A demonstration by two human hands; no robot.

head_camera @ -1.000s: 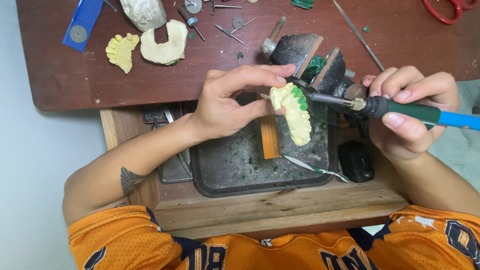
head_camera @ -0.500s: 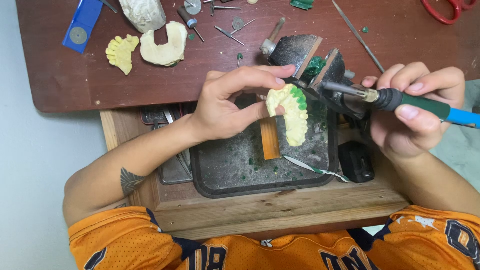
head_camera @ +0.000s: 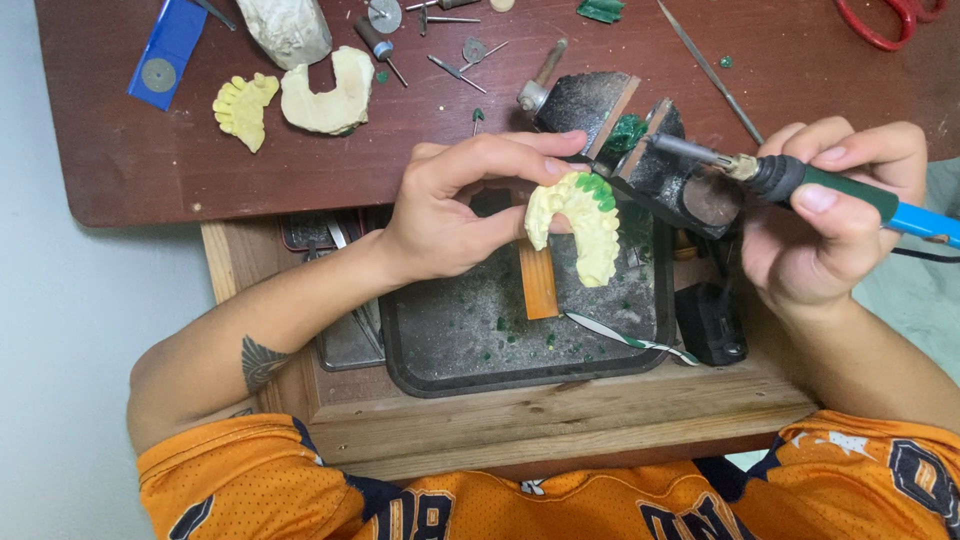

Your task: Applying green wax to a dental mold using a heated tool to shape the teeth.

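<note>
Left hand (head_camera: 450,215) pinches a yellow dental cast (head_camera: 580,225) with green wax above the dark tray (head_camera: 440,360), while right hand (head_camera: 830,215) grips a blue-handled heated tool (head_camera: 790,180) just beside it.

The dental cast (head_camera: 580,225) is pale yellow with bright green wax along its top edge. The tool (head_camera: 800,185) has a dark green grip, a light blue handle and a grey metal tip. The tray (head_camera: 440,345) is dark grey, speckled with green crumbs. The desk (head_camera: 400,130) is reddish brown. Near its left edge lie a yellow cast (head_camera: 242,108) and a cream one (head_camera: 330,92); scissors (head_camera: 890,22) at the right corner are red. The shirt (head_camera: 300,490) is orange with navy lettering.
</note>
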